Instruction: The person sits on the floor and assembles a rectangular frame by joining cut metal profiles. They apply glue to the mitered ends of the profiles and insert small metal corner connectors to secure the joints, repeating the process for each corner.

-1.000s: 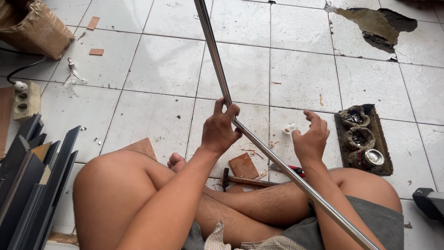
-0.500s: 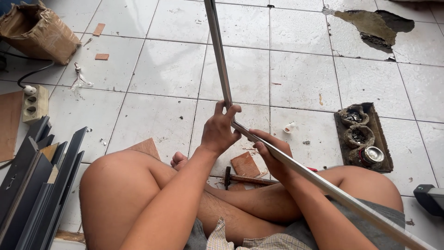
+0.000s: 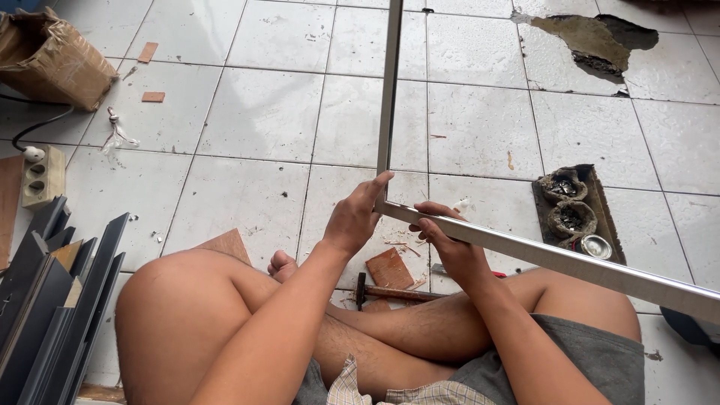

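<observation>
Both hands grip the corner joint of two silvery metal strips (image 3: pixel 389 112) above the near tiled floor (image 3: pixel 262 120), left hand (image 3: pixel 358 219) wrapped, right hand (image 3: pixel 448 244) pinching; they look light, stiff, slick-edged, best held near that corner.

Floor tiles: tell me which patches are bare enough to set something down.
Bare tiles lie between the cardboard box and the upright metal bar, and right of that bar up to the broken tile. It is crowded by the knees: hammer, wood scraps, tray of cups and the dark strips.
</observation>
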